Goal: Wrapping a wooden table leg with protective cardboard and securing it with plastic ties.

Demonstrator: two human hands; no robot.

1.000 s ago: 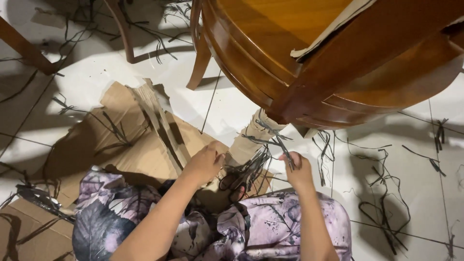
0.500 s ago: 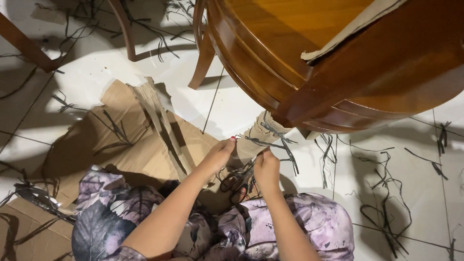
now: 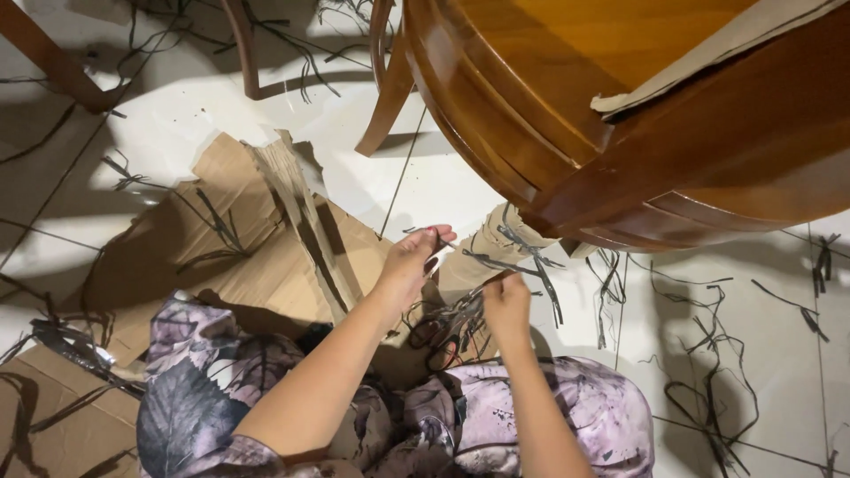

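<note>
My left hand [image 3: 409,265] sits at 9 o'clock of the cardboard-wrapped table leg [image 3: 485,250], fingers pinched on something small and pale; can't tell what. My right hand [image 3: 507,305] is at 6 o'clock of the leg, fingers curled into the black straps [image 3: 522,261] wound around the wrap. Grip itself is hidden. The leg hangs under the wooden table [image 3: 637,115]. Scissors [image 3: 436,338] lie between both wrists. Flat cardboard [image 3: 266,257] is at 9 o'clock on the tiled floor [image 3: 761,354].

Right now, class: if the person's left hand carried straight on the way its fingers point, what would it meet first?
Probably the cardboard-wrapped table leg tied with dark strips: the left hand points up and rightward at it, close by, though depth is unclear.
</note>
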